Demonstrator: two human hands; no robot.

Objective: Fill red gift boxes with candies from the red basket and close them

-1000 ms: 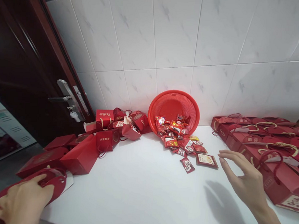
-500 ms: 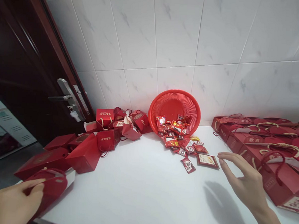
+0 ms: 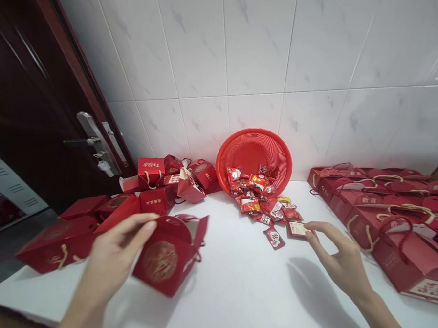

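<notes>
My left hand pinches the top edge of a red gift box, held tilted above the table's front left part. The box has a gold round emblem on its front and its flaps stand apart at the top. My right hand is curved, thumb and forefinger slightly apart, with the fingertips at the right end of a cream and dark-red candy packet. Whether they touch it I cannot tell. Left of that packet lies a small red candy packet. A heap of wrapped candies spills from a red plastic basket lying on its side.
Several red gift boxes stand along the left, more boxes by the wall. Rows of boxes with rope handles fill the right side of the white table. Behind is a tiled wall; a dark door stands left.
My left hand has brought the gift box up from the front left corner toward the middle. My right hand has shifted slightly left to the end of the cream candy packet.
</notes>
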